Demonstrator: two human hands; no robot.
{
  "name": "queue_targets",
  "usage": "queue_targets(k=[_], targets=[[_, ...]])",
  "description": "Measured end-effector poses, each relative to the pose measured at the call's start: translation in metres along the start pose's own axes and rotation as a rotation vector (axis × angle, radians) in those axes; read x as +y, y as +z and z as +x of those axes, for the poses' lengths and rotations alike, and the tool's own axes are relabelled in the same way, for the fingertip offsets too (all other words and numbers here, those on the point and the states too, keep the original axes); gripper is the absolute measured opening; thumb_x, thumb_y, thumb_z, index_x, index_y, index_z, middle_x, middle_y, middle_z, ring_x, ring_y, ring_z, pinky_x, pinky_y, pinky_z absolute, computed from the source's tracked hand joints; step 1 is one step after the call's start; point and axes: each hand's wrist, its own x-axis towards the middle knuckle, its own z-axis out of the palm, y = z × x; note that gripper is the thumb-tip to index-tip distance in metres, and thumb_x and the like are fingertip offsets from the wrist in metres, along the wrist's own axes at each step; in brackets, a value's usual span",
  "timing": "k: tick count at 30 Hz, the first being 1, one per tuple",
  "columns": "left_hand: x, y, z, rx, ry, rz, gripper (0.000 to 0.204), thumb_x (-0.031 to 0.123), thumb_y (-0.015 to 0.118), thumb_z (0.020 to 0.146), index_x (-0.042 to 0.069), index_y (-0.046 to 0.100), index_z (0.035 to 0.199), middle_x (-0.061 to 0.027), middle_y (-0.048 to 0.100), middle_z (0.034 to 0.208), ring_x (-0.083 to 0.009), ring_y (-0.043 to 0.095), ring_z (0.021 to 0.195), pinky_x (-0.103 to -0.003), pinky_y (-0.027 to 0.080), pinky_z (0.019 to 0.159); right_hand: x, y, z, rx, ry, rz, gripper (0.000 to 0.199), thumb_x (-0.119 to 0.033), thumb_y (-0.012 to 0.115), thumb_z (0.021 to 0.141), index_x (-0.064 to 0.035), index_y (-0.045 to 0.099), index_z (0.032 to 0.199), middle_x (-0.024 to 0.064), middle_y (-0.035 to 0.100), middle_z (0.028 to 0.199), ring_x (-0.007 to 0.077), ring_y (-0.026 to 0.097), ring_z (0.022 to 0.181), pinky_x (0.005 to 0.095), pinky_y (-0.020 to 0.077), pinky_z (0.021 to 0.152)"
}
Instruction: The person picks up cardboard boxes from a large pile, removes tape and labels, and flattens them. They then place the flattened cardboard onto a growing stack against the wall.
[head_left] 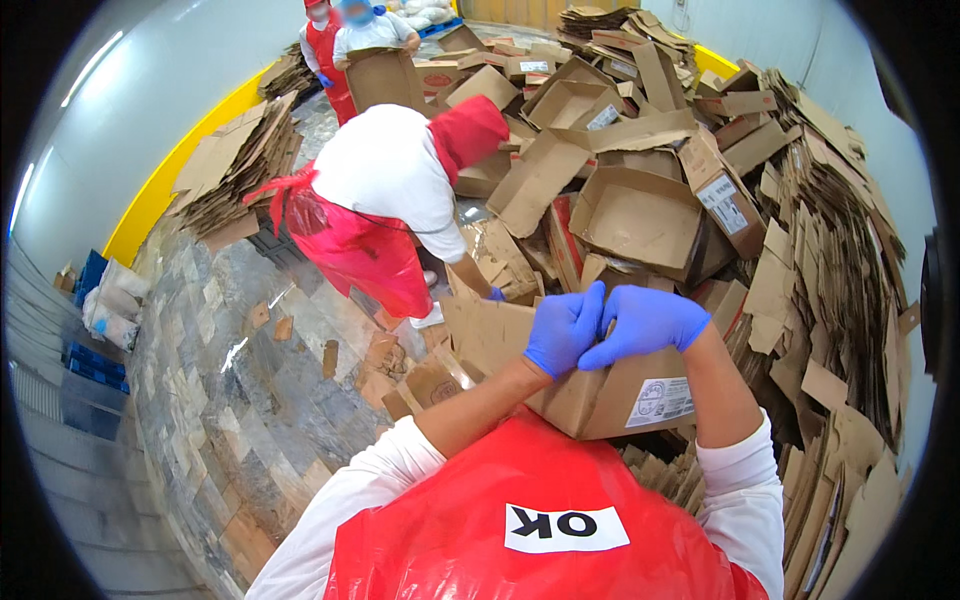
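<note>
Right in front of my red apron is a brown cardboard box point(598, 402) with a white printed label on its side. My left hand point(563, 330), in a blue glove, is closed over the box's upper edge. Beside it my right hand point(650, 322), also gloved in blue, curls over the same edge with the thumb pointing at the left hand. The two hands nearly touch; their fingertips behind the cardboard are hidden. Just beyond lies an opened cardboard tray point(640, 218) on a heap of boxes.
A co-worker point(375, 170) in a red apron bends over cardboard ahead on the left. Two more people stand farther back, one with a box point(383, 80). Flattened cardboard stacks point(835, 270) line the right wall; another stack point(235, 165) is at left. Scraps litter the wet floor point(250, 400).
</note>
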Motion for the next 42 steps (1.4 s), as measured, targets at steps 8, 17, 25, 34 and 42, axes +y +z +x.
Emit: queue_targets(k=[8,17,25,34,42], targets=[[-0.025,-0.013,-0.006,0.074,0.003,-0.01,0.051,0.029,0.056,0.104,-0.006,0.057,0.067,-0.0227,0.042,0.057,-0.0224,0.036,0.044,-0.043,0.033,0.048,0.055,0.027,0.01,-0.071,-0.119,0.286,0.042,-0.039,0.083,0.08,-0.0051,0.077,0.104,0.0072,0.075,0.087,0.0126,0.067,0.077,0.0301,0.0521,0.072],[-0.025,-0.013,-0.01,0.015,-0.078,0.039,0.052,0.032,0.056,0.104,-0.005,0.061,0.069,-0.0142,0.047,0.053,-0.0133,0.038,0.05,-0.039,0.036,0.049,0.013,0.017,0.03,-0.142,-0.043,0.037,0.043,-0.046,0.083,0.078,-0.0033,0.077,0.082,0.0054,0.069,0.069,0.0117,0.06,0.063,0.0314,0.0479,0.06],[-0.008,-0.016,-0.022,-0.003,-0.041,0.096,0.051,0.035,0.055,0.104,-0.004,0.064,0.072,-0.0215,0.053,0.058,-0.0229,0.047,0.046,-0.041,0.041,0.051,0.047,0.054,0.051,-0.154,-0.147,0.135,0.046,-0.047,0.083,0.078,-0.0028,0.072,0.069,0.0069,0.065,0.063,0.013,0.054,0.058,0.0347,0.0448,0.058],[-0.026,-0.019,-0.014,-0.068,-0.112,0.357,0.059,0.044,0.048,0.103,0.0,0.066,0.069,-0.0236,0.061,0.069,-0.0437,0.057,0.059,-0.05,0.045,0.058,0.008,0.047,0.025,-0.028,-0.005,0.155,0.041,-0.036,0.078,0.078,-0.0001,0.066,0.062,0.0113,0.059,0.056,0.0166,0.047,0.052,0.0379,0.0436,0.056],[-0.029,-0.012,-0.007,-0.115,-0.198,0.509,0.057,0.043,0.042,0.103,0.003,0.069,0.073,-0.0241,0.065,0.078,-0.0467,0.062,0.072,-0.054,0.05,0.07,0.011,0.047,0.025,0.053,-0.017,0.05,0.032,-0.031,0.071,0.08,0.0004,0.069,0.07,0.0136,0.058,0.057,0.0191,0.049,0.05,0.0371,0.0452,0.055]])
